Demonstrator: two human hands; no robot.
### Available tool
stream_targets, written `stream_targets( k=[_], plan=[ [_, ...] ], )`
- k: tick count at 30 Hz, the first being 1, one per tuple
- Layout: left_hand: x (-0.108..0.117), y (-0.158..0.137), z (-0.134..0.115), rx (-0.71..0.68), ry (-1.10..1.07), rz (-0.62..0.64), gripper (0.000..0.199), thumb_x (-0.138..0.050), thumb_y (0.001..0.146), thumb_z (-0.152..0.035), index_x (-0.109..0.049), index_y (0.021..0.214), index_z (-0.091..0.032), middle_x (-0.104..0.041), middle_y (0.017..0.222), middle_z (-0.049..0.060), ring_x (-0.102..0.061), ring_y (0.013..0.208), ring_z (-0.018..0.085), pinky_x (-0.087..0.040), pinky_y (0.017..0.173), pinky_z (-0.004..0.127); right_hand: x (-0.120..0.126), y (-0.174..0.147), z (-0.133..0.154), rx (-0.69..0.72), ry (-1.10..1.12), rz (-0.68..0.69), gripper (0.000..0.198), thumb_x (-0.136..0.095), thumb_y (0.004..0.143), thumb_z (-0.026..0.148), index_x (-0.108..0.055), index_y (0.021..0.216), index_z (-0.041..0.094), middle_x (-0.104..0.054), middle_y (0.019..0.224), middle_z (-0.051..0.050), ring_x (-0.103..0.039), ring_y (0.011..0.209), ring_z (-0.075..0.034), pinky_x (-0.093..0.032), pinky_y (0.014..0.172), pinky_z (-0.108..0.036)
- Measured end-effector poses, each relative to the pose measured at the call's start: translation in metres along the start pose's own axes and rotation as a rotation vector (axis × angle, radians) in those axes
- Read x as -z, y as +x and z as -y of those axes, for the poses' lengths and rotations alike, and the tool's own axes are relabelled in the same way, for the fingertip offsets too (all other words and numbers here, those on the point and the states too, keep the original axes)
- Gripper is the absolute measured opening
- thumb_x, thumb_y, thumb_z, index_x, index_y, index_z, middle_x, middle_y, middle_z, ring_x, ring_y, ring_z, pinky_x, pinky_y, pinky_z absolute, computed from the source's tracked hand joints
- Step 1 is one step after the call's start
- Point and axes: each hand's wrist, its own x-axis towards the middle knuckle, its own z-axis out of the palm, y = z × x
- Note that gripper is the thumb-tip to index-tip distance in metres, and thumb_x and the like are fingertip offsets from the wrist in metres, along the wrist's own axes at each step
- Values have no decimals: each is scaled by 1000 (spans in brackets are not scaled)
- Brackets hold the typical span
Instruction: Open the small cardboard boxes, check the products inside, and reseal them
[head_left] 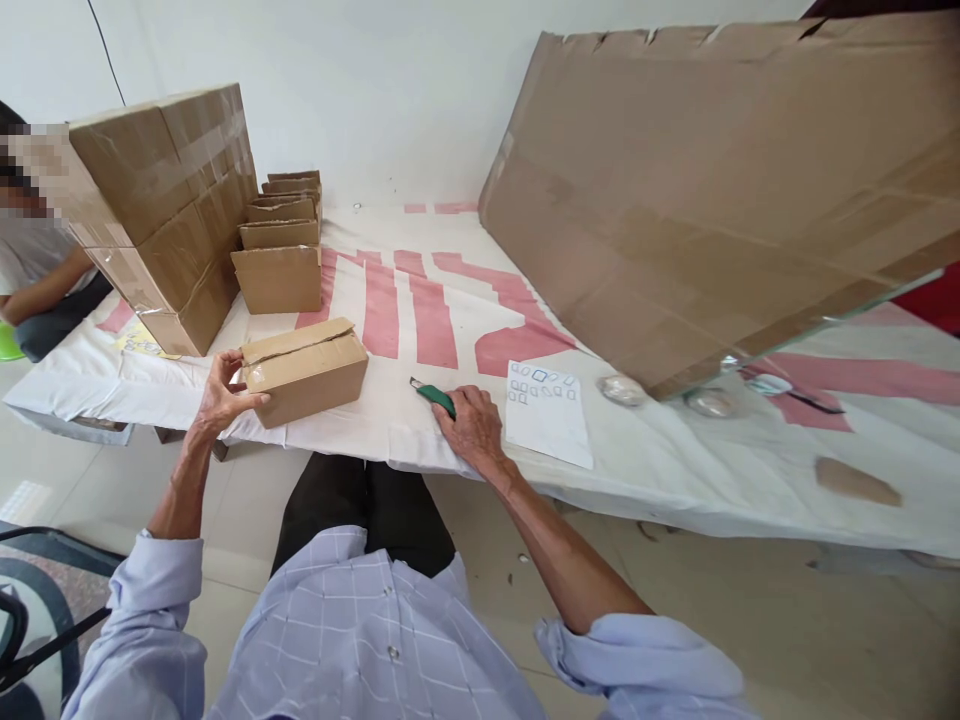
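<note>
A small cardboard box (319, 380) lies near the front edge of the table, its top flaps meeting along a seam, with clear tape at the left end. My left hand (225, 392) grips that left end, fingers at the upper corner and thumb along the near side. Right of the box, my right hand (474, 425) is closed on a green box cutter (436, 398). The cutter rests low over the cloth, its blade end pointing left toward the box, apart from it. Beside my right hand lies a paper sheet (551, 420) with small hand-drawn shapes.
Taped cardboard boxes (172, 200) are stacked at the left, next to a row of open-flapped boxes (281, 280). A large cardboard sheet (712, 180) leans at the right. Tape rolls (621, 390) and a cardboard scrap (857, 481) lie nearby. Another person (49, 265) sits far left.
</note>
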Motion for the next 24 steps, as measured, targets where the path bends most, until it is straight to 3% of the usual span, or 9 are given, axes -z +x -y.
stream_targets(
  k=[5, 9, 17, 24],
  plan=[
    [-46, -19, -3, -56, 32, 112, 91, -107, 52, -50, -57, 125, -28, -67, 146, 13, -62, 147, 39, -60, 101, 45, 4, 0, -1, -1, -12, 39, 25, -57, 105, 36, -73, 111, 18, -70, 123, -20, -57, 114, -36, -47, 94, -47],
    [-67, -33, -9, -82, 49, 190, 88, -105, 60, -56, -59, 130, -29, -65, 149, 14, -61, 150, 41, -58, 107, 50, 5, 0, -3, -9, -7, 51, 26, -56, 105, 38, -73, 110, 18, -70, 123, -21, -57, 114, -37, -46, 93, -48],
    [-66, -38, -25, -72, 88, 261, 73, -98, 73, -61, -62, 128, -29, -66, 150, 13, -60, 151, 42, -55, 112, 55, 1, -1, -6, -3, 15, 18, 24, -56, 104, 37, -72, 110, 20, -69, 120, -19, -56, 112, -36, -45, 92, -47],
    [-64, -40, -25, -77, 122, 315, 86, -103, 65, -43, -57, 136, -30, -59, 160, 16, -52, 158, 45, -52, 115, 59, 3, -2, -7, -13, 12, 48, 27, -55, 105, 38, -73, 112, 19, -70, 122, -21, -58, 116, -37, -48, 96, -49]
  ],
)
